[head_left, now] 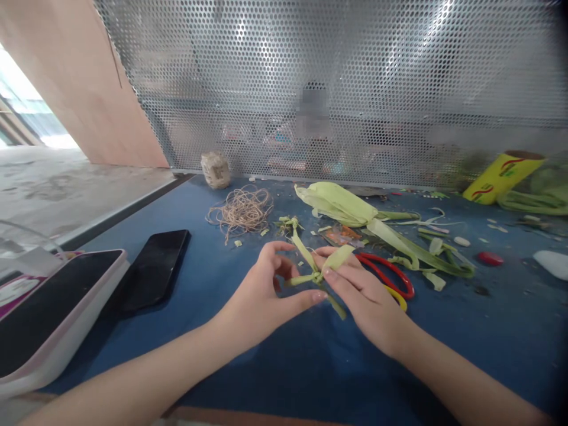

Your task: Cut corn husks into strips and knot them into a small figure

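My left hand [266, 293] and my right hand [361, 293] meet over the blue table [284, 367], both pinching crossed green leaf strips [313, 269] knotted together. The left fingers curl round the strips from the left, its index finger stretched beneath. The right hand's fingers press a folded strip end from the right. Red-handled scissors [390, 275] lie just behind my right hand, partly hidden by it.
A pile of green leaves [355, 213] and scraps lies behind. A tangle of twine [242, 210] and its spool [216, 170] sit at the back left. A black phone [153, 269] and a white device [53, 313] lie left. A yellow tube [501, 176] lies against the perforated metal screen [355, 83].
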Action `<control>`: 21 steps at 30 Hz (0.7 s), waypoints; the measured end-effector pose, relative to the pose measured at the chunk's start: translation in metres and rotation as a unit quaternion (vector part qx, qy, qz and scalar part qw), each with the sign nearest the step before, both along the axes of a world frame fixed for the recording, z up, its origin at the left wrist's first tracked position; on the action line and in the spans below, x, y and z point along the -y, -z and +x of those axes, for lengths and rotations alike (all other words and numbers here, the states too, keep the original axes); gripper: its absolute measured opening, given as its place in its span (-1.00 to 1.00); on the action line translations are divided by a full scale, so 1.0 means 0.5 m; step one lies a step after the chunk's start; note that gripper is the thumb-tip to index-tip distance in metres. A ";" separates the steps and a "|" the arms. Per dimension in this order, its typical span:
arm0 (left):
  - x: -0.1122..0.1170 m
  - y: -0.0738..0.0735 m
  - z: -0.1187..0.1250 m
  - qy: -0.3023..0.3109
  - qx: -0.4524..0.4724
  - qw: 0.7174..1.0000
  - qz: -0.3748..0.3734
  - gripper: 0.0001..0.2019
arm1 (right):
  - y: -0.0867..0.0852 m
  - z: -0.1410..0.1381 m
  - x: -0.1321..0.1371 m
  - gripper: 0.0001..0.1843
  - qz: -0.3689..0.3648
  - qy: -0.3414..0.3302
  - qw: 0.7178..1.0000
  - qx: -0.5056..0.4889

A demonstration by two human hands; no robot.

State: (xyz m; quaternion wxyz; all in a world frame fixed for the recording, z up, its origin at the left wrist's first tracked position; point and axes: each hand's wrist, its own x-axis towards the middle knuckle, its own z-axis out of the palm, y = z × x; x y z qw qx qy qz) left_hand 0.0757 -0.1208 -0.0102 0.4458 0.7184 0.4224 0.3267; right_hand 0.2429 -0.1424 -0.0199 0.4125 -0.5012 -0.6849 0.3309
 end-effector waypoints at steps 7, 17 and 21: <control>0.003 -0.001 0.012 0.033 0.115 0.990 -0.074 -0.74 | 0.006 0.003 0.001 -0.65 0.022 -0.040 0.998 0.042; 0.012 -0.005 0.018 0.020 0.123 0.989 -0.081 -0.86 | -0.009 0.007 -0.001 -0.88 0.064 0.013 0.994 -0.085; 0.018 -0.009 0.014 0.009 0.088 0.993 -0.083 -0.88 | -0.017 0.007 0.002 -0.88 0.014 0.014 0.993 -0.116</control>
